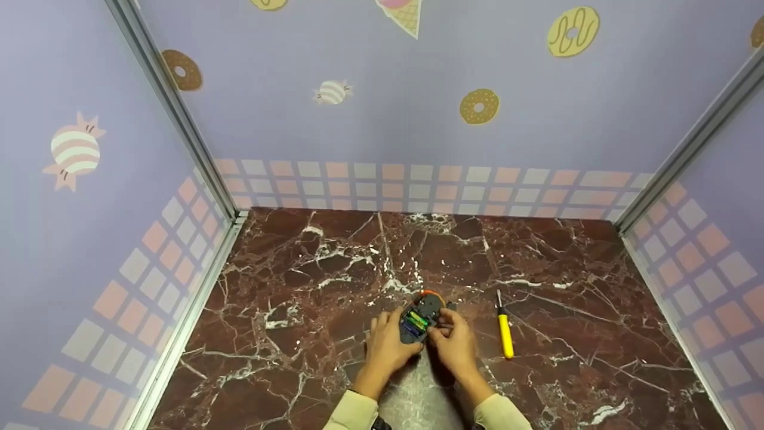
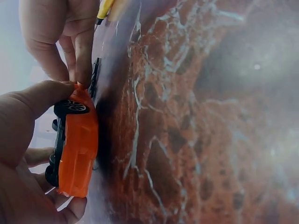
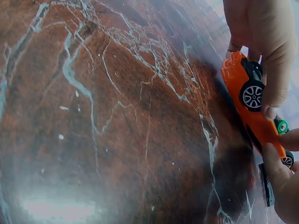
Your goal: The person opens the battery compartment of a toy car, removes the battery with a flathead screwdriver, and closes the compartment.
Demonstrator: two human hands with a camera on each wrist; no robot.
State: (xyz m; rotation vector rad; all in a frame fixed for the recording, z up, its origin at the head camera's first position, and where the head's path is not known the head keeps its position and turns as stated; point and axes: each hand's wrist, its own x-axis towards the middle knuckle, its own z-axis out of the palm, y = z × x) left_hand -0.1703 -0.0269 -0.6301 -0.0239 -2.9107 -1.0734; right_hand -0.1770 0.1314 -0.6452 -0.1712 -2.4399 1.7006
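Observation:
An orange toy car (image 1: 431,304) is held upside down close over the tabletop, its dark underside facing up. In its battery bay lie a green battery (image 1: 419,319) and a darker blue one. My left hand (image 1: 388,346) grips the car from the left, with fingers (image 2: 46,95) along its wheel side. My right hand (image 1: 458,345) pinches the car's opposite edge between thumb and finger, near the green battery's end (image 3: 281,126). Close beside the right hand is a flat black piece (image 3: 266,184).
To the right, a screwdriver (image 1: 505,334) with a yellow handle lies on the dark red marbled tabletop (image 1: 280,358). Small white specks dot the surface beyond the hands. Patterned purple panels (image 1: 406,131) rise at the back and both sides.

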